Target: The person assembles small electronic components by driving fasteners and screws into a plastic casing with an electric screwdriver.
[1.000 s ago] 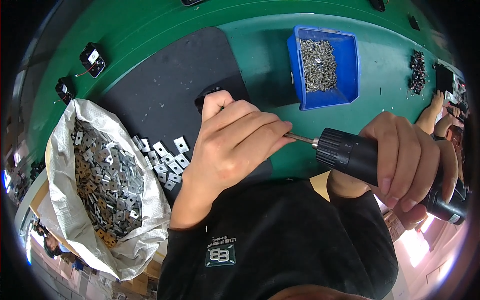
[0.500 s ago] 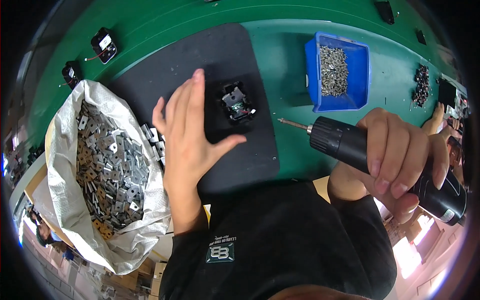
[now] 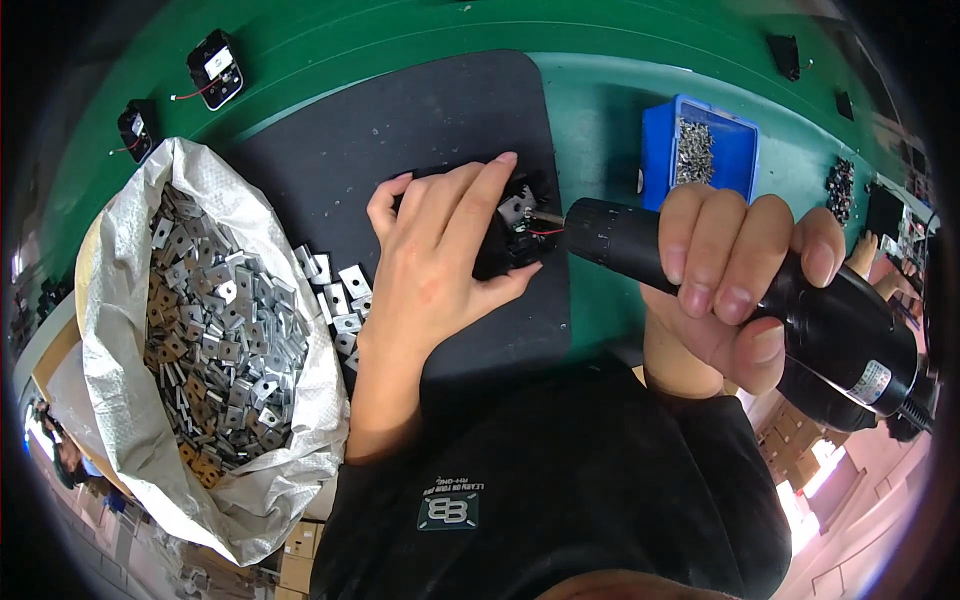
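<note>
On the black mat (image 3: 455,95), my left hand (image 3: 425,265) is closed around a small black plastic housing (image 3: 492,255). Its fingers and thumb grip opposite sides of it. A grey metal plate (image 3: 514,208) and a red wire (image 3: 546,232) show inside the housing. My right hand (image 3: 735,275) is wrapped around a black electric screwdriver (image 3: 615,238), held tilted with its bit reaching into the housing. Whether the tip sits on a screw is too small to tell. Part of the housing is hidden behind my left hand.
At the left stands a white woven sack (image 3: 110,330) of small metal plates, with loose plates (image 3: 338,298) beside it. A blue bin (image 3: 735,150) holds screws. Other black housings (image 3: 215,70) lie on the green surface. Another person's hand (image 3: 890,285) is at the far right.
My left hand has gone from spread open beside the housing to gripping it. My right hand has brought the screwdriver leftward, and its bit is now at the housing.
</note>
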The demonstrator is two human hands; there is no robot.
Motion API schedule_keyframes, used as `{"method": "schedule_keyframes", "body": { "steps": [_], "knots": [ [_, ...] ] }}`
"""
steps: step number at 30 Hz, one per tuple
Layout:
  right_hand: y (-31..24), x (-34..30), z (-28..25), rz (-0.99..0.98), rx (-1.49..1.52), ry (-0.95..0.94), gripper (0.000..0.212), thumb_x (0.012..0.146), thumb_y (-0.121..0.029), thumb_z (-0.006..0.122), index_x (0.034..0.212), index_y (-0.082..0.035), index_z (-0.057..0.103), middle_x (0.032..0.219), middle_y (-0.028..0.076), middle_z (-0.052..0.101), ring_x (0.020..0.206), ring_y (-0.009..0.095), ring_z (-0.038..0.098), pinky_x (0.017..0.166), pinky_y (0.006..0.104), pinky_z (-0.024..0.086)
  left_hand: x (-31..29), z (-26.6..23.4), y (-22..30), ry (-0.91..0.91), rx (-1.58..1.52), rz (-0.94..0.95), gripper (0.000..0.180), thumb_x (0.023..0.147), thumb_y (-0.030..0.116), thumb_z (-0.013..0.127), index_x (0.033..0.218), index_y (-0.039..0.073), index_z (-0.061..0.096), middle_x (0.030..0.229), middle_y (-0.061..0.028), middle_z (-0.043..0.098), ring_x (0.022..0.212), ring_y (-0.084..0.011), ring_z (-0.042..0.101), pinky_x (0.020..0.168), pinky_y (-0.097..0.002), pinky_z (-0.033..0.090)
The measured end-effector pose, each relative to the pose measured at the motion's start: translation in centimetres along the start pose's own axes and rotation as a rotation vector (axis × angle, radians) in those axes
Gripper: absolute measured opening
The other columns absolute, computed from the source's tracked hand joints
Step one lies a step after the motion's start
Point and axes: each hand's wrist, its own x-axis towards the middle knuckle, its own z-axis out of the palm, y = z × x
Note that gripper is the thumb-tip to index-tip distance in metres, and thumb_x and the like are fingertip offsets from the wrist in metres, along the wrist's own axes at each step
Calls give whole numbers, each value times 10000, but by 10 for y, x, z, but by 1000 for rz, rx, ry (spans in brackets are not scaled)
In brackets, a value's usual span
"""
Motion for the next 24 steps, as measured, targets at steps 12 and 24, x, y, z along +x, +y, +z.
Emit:
{"method": "schedule_keyframes", "body": {
  "steps": [12, 24],
  "knots": [
    [1, 4, 0, 58, -73, -62, 392, 867, -179, 671, 1195, -188, 457, 827, -25, 543, 707, 105, 520, 685, 266, 385, 0, 1, -2, 29, -68, 17, 845, 492, 250, 841, 1270, 77, 563, 1087, -42, 583, 928, -203, 557, 933, -402, 306],
    [12, 10, -6, 0, -69, -189, 279, 836, -147, 685, 993, -179, 457, 788, -30, 558, 604, 97, 515, 624, 258, 411, 2, 3, -2, 56, -26, 31, 807, 495, 275, 835, 1240, 84, 589, 1081, -33, 596, 887, -197, 546, 868, -368, 315]
  ]
}}
